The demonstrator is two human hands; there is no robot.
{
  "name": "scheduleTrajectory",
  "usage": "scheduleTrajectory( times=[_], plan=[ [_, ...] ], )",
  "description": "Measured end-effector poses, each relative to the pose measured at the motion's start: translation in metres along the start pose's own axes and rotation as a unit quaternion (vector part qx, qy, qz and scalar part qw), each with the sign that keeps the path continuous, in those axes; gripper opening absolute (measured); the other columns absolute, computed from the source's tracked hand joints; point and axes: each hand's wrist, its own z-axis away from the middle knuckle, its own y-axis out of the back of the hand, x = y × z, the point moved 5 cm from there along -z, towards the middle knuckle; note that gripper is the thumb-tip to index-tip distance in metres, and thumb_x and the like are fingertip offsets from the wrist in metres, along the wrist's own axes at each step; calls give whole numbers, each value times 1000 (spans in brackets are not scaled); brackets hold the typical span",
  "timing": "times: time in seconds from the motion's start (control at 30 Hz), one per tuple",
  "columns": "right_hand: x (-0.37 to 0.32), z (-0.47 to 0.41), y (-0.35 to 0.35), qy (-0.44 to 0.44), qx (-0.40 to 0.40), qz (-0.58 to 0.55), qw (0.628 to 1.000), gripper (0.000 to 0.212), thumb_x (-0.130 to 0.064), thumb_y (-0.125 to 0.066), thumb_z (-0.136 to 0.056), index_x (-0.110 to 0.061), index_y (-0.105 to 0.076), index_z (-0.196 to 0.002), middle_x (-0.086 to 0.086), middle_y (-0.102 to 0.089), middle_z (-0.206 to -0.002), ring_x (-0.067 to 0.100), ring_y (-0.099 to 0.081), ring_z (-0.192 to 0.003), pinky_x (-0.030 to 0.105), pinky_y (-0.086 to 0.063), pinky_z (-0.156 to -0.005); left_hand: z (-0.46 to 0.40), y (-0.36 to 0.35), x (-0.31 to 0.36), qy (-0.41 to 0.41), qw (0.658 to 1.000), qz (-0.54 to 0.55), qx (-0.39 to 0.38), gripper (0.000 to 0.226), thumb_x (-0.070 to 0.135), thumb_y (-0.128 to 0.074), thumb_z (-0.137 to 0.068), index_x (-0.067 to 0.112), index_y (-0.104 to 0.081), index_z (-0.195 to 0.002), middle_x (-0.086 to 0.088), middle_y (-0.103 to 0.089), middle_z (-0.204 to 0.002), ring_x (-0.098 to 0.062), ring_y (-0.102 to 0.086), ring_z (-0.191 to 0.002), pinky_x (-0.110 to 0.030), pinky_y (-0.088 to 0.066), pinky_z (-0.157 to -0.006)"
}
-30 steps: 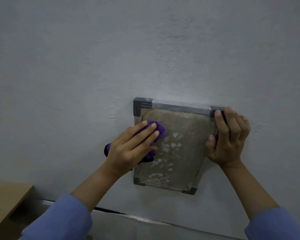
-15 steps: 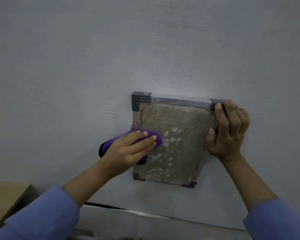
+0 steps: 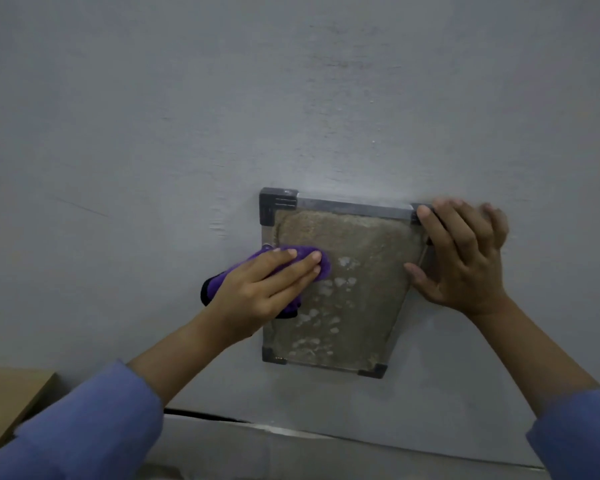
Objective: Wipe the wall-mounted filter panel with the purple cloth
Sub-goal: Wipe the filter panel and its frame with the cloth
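Note:
A square filter panel with a metal frame and dark corner pieces sits against the grey wall. Its mesh is brown with dust and shows pale wiped spots. My left hand presses a purple cloth flat against the panel's left side, fingers stretched over it. The cloth's dark edge sticks out left of the hand. My right hand grips the panel's upper right corner and right edge, hiding that corner; it looks slightly blurred.
The plain grey wall fills most of the view. A brown cardboard box shows at the lower left corner. A pale ledge with a dark gap runs below the panel.
My left hand has slid the cloth down and left from the upper left mesh, then slightly back right. My right hand's fingers have spread and shifted on the right edge.

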Motion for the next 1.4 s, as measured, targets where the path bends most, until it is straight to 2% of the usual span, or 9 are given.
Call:
scheduleTrajectory(
  times=[0.27,0.37,0.47,0.67,0.9,1.03,1.13,1.23,1.4],
  plan=[
    [4,3,-6,18,7,23,1000,68,-50,-42,-91,-8,-35,-143,14,-41,-136,30,-40,-125,49,-23,-106,24,-1,6,-36,993,32,-104,46,1,-88,-57,3,-74,-100,-8,-71,-110,-28,-70,-90,-36,-57,-78],
    [3,3,-6,16,10,20,1000,68,-50,-42,-90,-8,-34,-143,13,-40,-136,29,-41,-125,49,-24,-106,21,8,7,-24,997,18,-70,27,0,-76,-74,2,-73,-101,-9,-70,-109,-28,-70,-89,-37,-57,-79],
    [3,3,-6,15,11,16,1000,68,-50,-43,-90,-9,-34,-143,13,-40,-136,29,-41,-125,49,-26,-104,-1,14,3,-2,1000,3,-13,28,0,-67,-82,1,-69,-110,-10,-67,-117,-28,-68,-97,-38,-57,-82],
    [4,3,-6,13,8,14,1000,68,-50,-44,-89,-9,-35,-143,12,-41,-136,29,-41,-124,49,-28,-103,-11,-6,6,-16,999,19,-38,41,-4,-77,-74,0,-67,-114,-12,-65,-120,-29,-68,-99,-37,-58,-75],
    [2,3,-1,-15,-6,5,1000,68,-48,-47,-88,-9,-34,-142,12,-39,-138,29,-39,-127,51,-27,-103,6,-12,11,4,998,36,-52,44,-2,-82,-69,2,-69,-111,-10,-67,-118,-28,-69,-94,-36,-58,-70],
    [-14,25,5,-95,-73,-23,993,81,-56,-49,-88,-9,-21,-148,9,-16,-156,23,-14,-145,57,-14,-112,4,-2,12,3,999,22,-28,33,-1,-74,-78,2,-69,-110,-9,-67,-117,-29,-69,-93,-36,-58,-72],
    [-27,49,6,-108,-154,-20,982,97,-67,-47,-84,-11,-6,-152,4,5,-160,21,-2,-147,60,-4,-112,-6,5,11,-2,1000,3,12,29,-1,-70,-83,1,-67,-112,-9,-66,-118,-27,-69,-96,-35,-58,-78],
    [-28,55,3,-116,-193,-15,974,103,-71,-46,-79,-15,0,-152,2,10,-160,20,2,-147,64,-2,-111,-13,0,9,1,1000,4,14,32,-2,-73,-81,0,-67,-112,-10,-66,-119,-29,-69,-95,-36,-58,-78],
    [-25,55,-4,-115,-194,-29,974,104,-73,-45,-78,-17,3,-152,-1,12,-160,17,3,-147,66,-3,-109,0,-8,6,-37,997,25,-60,46,-2,-83,-63,1,-70,-108,-10,-68,-115,-29,-69,-91,-37,-58,-77]
  ],
)
